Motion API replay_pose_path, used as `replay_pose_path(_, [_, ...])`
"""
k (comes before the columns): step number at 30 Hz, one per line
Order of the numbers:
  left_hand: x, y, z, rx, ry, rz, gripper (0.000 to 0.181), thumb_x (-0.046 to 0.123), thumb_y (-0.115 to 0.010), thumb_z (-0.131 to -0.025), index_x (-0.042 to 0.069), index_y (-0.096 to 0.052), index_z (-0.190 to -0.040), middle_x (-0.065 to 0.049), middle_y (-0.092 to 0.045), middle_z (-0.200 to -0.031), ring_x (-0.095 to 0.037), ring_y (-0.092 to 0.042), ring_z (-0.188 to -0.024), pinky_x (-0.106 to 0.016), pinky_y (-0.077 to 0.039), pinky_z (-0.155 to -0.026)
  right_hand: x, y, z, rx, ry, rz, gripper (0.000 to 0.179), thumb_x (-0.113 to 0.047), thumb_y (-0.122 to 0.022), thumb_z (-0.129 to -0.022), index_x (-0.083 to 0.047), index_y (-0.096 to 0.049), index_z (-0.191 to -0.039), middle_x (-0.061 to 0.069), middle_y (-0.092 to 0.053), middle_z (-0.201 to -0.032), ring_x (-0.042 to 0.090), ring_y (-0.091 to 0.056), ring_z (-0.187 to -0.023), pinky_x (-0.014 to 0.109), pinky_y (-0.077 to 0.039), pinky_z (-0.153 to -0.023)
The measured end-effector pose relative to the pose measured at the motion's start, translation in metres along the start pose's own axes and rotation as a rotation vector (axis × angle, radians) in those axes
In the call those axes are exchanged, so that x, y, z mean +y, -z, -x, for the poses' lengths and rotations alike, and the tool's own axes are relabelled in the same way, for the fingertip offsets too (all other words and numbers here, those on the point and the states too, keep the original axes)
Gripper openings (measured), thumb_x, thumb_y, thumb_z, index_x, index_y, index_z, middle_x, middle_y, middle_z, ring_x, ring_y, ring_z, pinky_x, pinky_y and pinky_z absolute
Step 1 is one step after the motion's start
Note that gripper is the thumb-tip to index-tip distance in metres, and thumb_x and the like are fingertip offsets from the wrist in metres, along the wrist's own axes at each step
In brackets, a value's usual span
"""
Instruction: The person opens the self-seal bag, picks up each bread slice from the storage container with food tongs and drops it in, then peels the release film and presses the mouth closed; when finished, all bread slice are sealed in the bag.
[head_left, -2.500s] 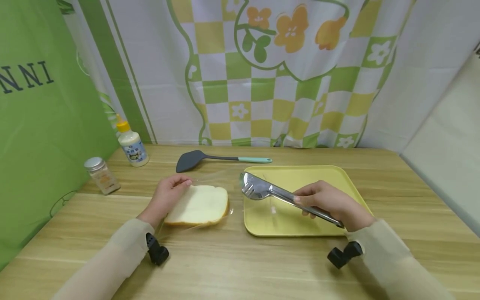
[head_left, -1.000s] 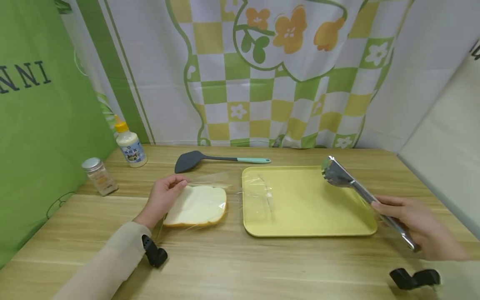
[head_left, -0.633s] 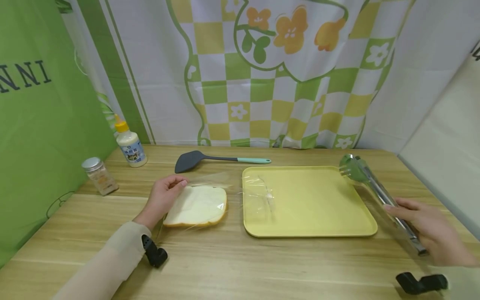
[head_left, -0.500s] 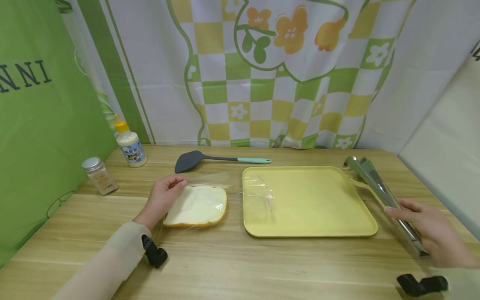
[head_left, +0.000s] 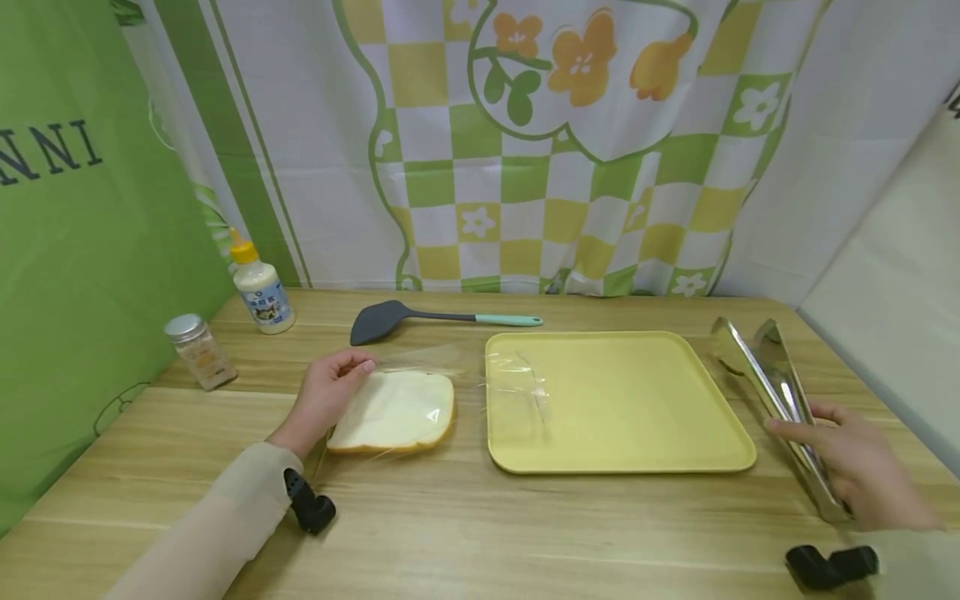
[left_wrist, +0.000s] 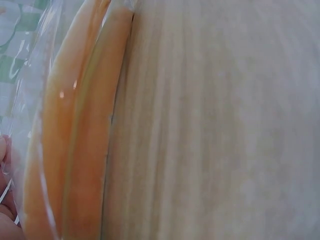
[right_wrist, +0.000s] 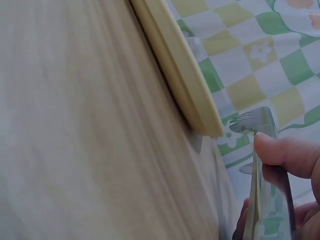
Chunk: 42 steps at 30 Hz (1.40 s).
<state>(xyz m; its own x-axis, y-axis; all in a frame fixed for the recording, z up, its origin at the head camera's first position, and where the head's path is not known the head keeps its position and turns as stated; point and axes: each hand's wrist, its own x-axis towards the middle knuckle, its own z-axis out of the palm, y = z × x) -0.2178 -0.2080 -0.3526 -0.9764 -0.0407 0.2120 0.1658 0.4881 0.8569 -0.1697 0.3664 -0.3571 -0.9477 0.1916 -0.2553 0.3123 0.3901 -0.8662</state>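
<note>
Sliced bread (head_left: 397, 412) lies in a clear plastic bag on the table, left of centre. My left hand (head_left: 330, 392) pinches the bag near the bread's far left corner. In the left wrist view two stacked slices show their brown crusts (left_wrist: 90, 135) through the plastic (left_wrist: 30, 95). Right of the yellow tray (head_left: 622, 408), my right hand (head_left: 862, 458) grips metal tongs (head_left: 783, 392) by their handles. The tongs point away from me, their two arms spread apart at the tips. The thumb lies on one arm of the tongs (right_wrist: 270, 190) in the right wrist view.
The bag's loose end (head_left: 525, 392) overlaps the tray's left side. A spatula (head_left: 442, 319) lies behind the bread. At the back left stand a squeeze bottle (head_left: 262, 292) with a yellow cap and a seasoning jar (head_left: 201, 354). A patterned curtain (head_left: 510, 167) hangs behind the table.
My right hand has carried the tongs from above the tray to its right side and turned them. Their arms have spread apart. The left hand and bread have stayed nearly still.
</note>
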Motion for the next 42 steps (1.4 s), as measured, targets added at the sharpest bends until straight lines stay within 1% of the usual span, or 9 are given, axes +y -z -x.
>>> replay_pose_path(4, [0.0,-0.001,-0.001,-0.004,0.007,-0.003,0.022,0.011,-0.055,-0.093,-0.004,-0.065,-0.105,-0.018,-0.064,-0.102,-0.009,-0.052,-0.079,-0.019,-0.044,-0.067,-0.001,0.001,-0.001,0.003,-0.046,0.011,0.086,-0.028,-0.068,-0.085,0.014,-0.015,-0.137,-0.003,-0.052,-0.085,0.013,-0.057,-0.067,0.034,-0.053,-0.062])
replay_pose_path(6, [0.001,-0.001,-0.001,-0.003,0.017,-0.002,0.021,0.011,-0.055,-0.093,-0.003,-0.065,-0.105,-0.018,-0.064,-0.102,-0.01,-0.052,-0.08,-0.019,-0.044,-0.067,-0.003,0.002,-0.001,0.019,-0.054,0.071,0.09,-0.034,-0.066,-0.085,0.014,-0.012,-0.139,0.012,-0.054,-0.096,0.019,-0.056,-0.076,0.032,-0.051,-0.062])
replay_pose_path(11, [0.002,-0.001,0.0,-0.002,0.029,-0.009,0.021,0.012,-0.055,-0.093,-0.003,-0.065,-0.105,-0.018,-0.064,-0.101,-0.011,-0.051,-0.08,-0.019,-0.043,-0.067,-0.004,0.0,-0.002,0.067,-0.059,0.193,0.098,-0.042,-0.063,-0.085,0.017,-0.006,-0.139,0.037,-0.029,-0.128,0.028,-0.048,-0.09,0.027,-0.048,-0.062])
replay_pose_path(16, [0.002,-0.002,0.0,-0.01,0.032,-0.013,0.021,0.011,-0.055,-0.093,-0.003,-0.065,-0.105,-0.018,-0.063,-0.101,-0.013,-0.051,-0.081,-0.02,-0.044,-0.068,-0.002,-0.002,-0.001,0.064,-0.048,0.204,0.097,-0.041,-0.064,-0.085,0.018,-0.009,-0.138,0.033,-0.041,-0.118,0.017,-0.052,-0.079,0.029,-0.051,-0.062])
replay_pose_path(20, [0.001,-0.003,0.0,-0.014,0.028,-0.009,0.021,0.012,-0.056,-0.093,-0.003,-0.065,-0.105,-0.017,-0.063,-0.102,-0.012,-0.051,-0.081,-0.02,-0.043,-0.068,-0.005,-0.004,0.002,0.048,-0.046,0.162,0.093,-0.038,-0.066,-0.085,0.018,-0.013,-0.138,0.018,-0.052,-0.103,0.01,-0.055,-0.071,0.031,-0.052,-0.063])
replay_pose_path(25, [0.0,-0.004,-0.001,-0.014,0.019,-0.004,0.022,0.013,-0.057,-0.092,-0.004,-0.065,-0.105,-0.018,-0.063,-0.101,-0.011,-0.05,-0.079,-0.019,-0.042,-0.066,-0.009,-0.006,0.004,0.027,-0.049,0.18,0.095,-0.042,-0.063,-0.085,0.016,-0.012,-0.139,0.028,-0.047,-0.114,0.013,-0.055,-0.073,0.033,-0.052,-0.063])
replay_pose_path(32, [0.003,0.0,-0.002,-0.043,0.06,-0.044,0.028,0.017,-0.056,-0.093,-0.003,-0.064,-0.111,-0.019,-0.063,-0.108,-0.018,-0.053,-0.089,-0.021,-0.043,-0.071,-0.012,-0.008,0.002,0.03,-0.015,0.235,0.097,-0.048,-0.06,-0.086,0.017,-0.012,-0.138,0.038,-0.028,-0.131,0.035,-0.048,-0.096,0.033,-0.047,-0.066])
replay_pose_path(37, [0.011,0.006,-0.008,-0.086,0.069,-0.079,0.036,0.026,-0.054,-0.095,-0.002,-0.062,-0.116,-0.02,-0.061,-0.116,-0.026,-0.054,-0.103,-0.027,-0.044,-0.077,-0.019,-0.011,0.009,0.096,-0.016,0.252,0.1,-0.053,-0.053,-0.087,0.016,-0.003,-0.14,0.044,-0.014,-0.137,0.055,-0.029,-0.117,0.057,-0.039,-0.086])
replay_pose_path(42, [0.034,0.013,-0.03,-0.125,-0.001,-0.116,0.038,0.032,-0.053,-0.094,0.003,-0.063,-0.117,-0.016,-0.061,-0.12,-0.028,-0.053,-0.111,-0.04,-0.045,-0.088,-0.04,-0.023,0.016,0.221,0.138,0.303,0.086,-0.047,-0.047,-0.092,0.017,-0.012,-0.139,0.045,-0.02,-0.135,0.059,-0.025,-0.12,0.064,-0.028,-0.094])
